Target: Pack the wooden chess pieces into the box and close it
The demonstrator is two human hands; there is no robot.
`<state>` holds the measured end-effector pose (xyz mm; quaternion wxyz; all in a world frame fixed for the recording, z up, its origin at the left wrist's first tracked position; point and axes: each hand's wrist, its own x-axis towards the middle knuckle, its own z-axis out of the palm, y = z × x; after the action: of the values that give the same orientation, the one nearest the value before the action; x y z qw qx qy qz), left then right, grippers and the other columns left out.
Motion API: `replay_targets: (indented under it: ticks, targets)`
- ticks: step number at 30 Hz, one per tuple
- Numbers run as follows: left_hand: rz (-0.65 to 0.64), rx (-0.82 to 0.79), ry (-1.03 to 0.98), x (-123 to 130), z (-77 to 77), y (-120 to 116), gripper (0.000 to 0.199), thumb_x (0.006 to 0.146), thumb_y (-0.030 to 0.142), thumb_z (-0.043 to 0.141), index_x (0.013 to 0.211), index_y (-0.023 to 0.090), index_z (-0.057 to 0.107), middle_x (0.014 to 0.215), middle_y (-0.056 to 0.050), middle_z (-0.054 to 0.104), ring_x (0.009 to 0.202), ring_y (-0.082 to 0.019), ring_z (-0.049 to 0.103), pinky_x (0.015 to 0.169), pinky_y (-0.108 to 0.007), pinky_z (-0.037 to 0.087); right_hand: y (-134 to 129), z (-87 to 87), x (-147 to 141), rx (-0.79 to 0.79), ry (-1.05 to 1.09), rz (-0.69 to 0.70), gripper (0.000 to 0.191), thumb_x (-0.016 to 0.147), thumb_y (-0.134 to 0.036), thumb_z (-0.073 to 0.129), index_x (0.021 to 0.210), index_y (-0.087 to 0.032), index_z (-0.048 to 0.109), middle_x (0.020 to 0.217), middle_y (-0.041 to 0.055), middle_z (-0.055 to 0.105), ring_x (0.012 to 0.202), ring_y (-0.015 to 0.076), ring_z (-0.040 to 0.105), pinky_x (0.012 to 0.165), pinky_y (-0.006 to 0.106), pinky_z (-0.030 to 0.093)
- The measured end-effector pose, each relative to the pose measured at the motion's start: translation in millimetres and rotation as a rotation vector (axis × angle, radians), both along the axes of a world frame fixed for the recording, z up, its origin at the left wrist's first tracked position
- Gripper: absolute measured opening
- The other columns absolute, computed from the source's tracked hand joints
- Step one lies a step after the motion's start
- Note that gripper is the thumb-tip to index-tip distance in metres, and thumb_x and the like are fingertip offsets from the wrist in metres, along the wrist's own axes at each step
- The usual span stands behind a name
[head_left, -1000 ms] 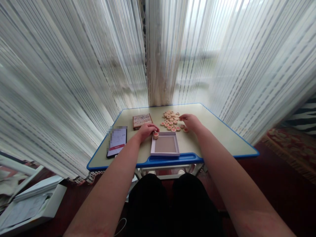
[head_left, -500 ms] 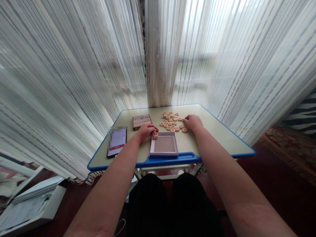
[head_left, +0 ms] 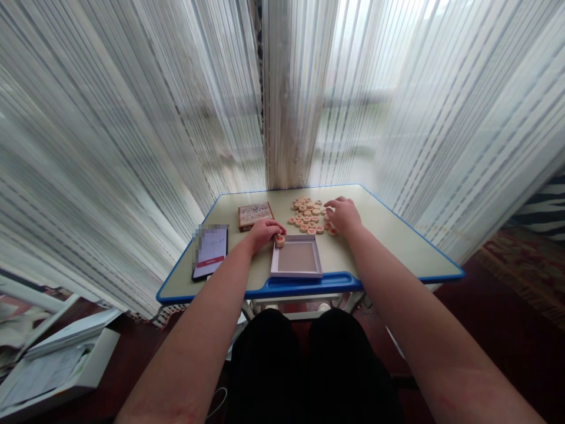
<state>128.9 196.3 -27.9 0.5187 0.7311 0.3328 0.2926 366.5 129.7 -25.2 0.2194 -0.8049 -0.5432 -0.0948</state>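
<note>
Discs [head_left: 308, 213] beside the right hand's [head_left: 344, 215] parted fingers look light, hard, best rim-gripped. Left hand's [head_left: 265, 231] grip: cannot tell.

Curtained [head_left: 176, 100] room, probably a home

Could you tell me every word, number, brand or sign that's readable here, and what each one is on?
"21", probably: small digits on the phone.
"帥", as far as I can tell: red character on the piece in the corner of the shallow tray.
Box: dark brush-style characters, too small to read surely.
Loose pieces: red marks on several, too small to read.
Phone's red bar: lettering too small.
No brand name is legible.
</note>
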Motion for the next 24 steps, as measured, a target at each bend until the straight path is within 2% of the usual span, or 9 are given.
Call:
replay_targets:
  ticks: [2, 3, 8, 11, 14, 18, 19, 21, 24]
  targets:
    - [0.0, -0.009, -0.006, 0, 0.2, 0, 0.012, 0.054, 0.015, 0.054, 0.057, 0.013, 0.066, 0.063, -0.007, 0.064, 0.063, -0.016, 0.054, 0.067, -0.031, 0.044, 2, 0.3, -3, -0.024, -0.024, 0.073, 0.029, 0.08, -0.027, 0.047, 0.1, -0.024, 0.068, 0.108, 0.0066, 0.06, 0.1, 0.0228, 0.047, 0.087, 0.031, 0.038]
    - [-0.003, -0.012, -0.011, 0, 0.3, 0, 0.012, 0.054, 0.015, 0.055, 0.057, 0.013, 0.066, 0.063, -0.007, 0.064, 0.063, -0.016, 0.054, 0.067, -0.031, 0.044, 2, 0.8, -3, -0.048, -0.016, 0.067, 0.028, 0.079, -0.027, 0.048, 0.098, -0.024, 0.068, 0.106, 0.0064, 0.061, 0.099, 0.0229, 0.048, 0.085, 0.031, 0.039]
    - [-0.006, 0.008, -0.012, -1, -0.9, 0, 0.012, 0.054, 0.016, 0.054, 0.056, 0.013, 0.066, 0.062, -0.006, 0.064, 0.063, -0.016, 0.054, 0.068, -0.031, 0.043, -2, 4.3, 3, -0.189, 0.174, -0.133, 0.032, 0.071, -0.039, 0.055, 0.095, -0.022, 0.069, 0.096, 0.008, 0.067, 0.089, 0.0214, 0.057, 0.07, 0.028, 0.042]
    - [-0.008, 0.002, -0.015, 0, -3.9, 3, 0.013, 0.054, 0.017, 0.054, 0.057, 0.013, 0.066, 0.063, -0.006, 0.064, 0.063, -0.016, 0.054, 0.068, -0.031, 0.044, -1, 3.2, 6, -0.232, 0.225, -0.141, 0.032, 0.07, -0.042, 0.056, 0.09, -0.021, 0.07, 0.092, 0.0085, 0.068, 0.084, 0.021, 0.059, 0.065, 0.027, 0.042]
    - [-0.028, -0.003, -0.02, 0, -6.9, 6, 0.015, 0.055, 0.016, 0.053, 0.058, 0.013, 0.067, 0.064, -0.006, 0.065, 0.065, -0.016, 0.055, 0.07, -0.031, 0.045, 0, 2.3, 6, -0.21, 0.233, -0.08, 0.029, 0.071, -0.04, 0.057, 0.087, -0.018, 0.069, 0.084, 0.0078, 0.069, 0.079, 0.0187, 0.06, 0.064, 0.025, 0.041]
    - [-0.017, 0.003, -0.028, 0, -6.7, 6, 0.017, 0.055, 0.016, 0.05, 0.057, 0.014, 0.066, 0.064, -0.005, 0.065, 0.066, -0.016, 0.056, 0.07, -0.03, 0.046, -6, 11.6, -6, -0.054, 0.288, -0.017, 0.028, 0.072, -0.036, 0.059, 0.089, -0.014, 0.066, 0.085, 0.0084, 0.067, 0.075, 0.0163, 0.058, 0.062, 0.024, 0.041]
    - [-0.012, 0.005, -0.025, 0, -5.9, 6, 0.018, 0.056, 0.016, 0.049, 0.057, 0.014, 0.066, 0.063, -0.005, 0.065, 0.066, -0.016, 0.056, 0.069, -0.03, 0.046, -9, 15.8, -12, -0.016, 0.342, 0.015, 0.029, 0.072, -0.037, 0.06, 0.089, -0.013, 0.065, 0.085, 0.0085, 0.067, 0.073, 0.0155, 0.057, 0.061, 0.024, 0.041]
    - [-0.005, 0.006, -0.012, 0, -4.1, 4, 0.019, 0.055, 0.015, 0.047, 0.056, 0.014, 0.066, 0.062, -0.005, 0.065, 0.065, -0.016, 0.055, 0.067, -0.029, 0.046, -16, 24.6, -27, -0.018, 0.533, 0.167, 0.035, 0.072, -0.042, 0.059, 0.092, -0.014, 0.063, 0.082, 0.0071, 0.067, 0.063, 0.0127, 0.055, 0.054, 0.023, 0.04]
    - [0.003, 0.015, 0.001, 0, -2.2, 3, 0.021, 0.053, 0.014, 0.046, 0.056, 0.013, 0.067, 0.061, -0.005, 0.064, 0.063, -0.015, 0.054, 0.065, -0.029, 0.045, -26, 34.3, -52, -0.168, 0.702, 0.546, 0.037, 0.066, -0.041, 0.065, 0.094, -0.017, 0.062, 0.079, 0.0028, 0.066, 0.063, 0.0109, 0.055, 0.055, 0.021, 0.04]
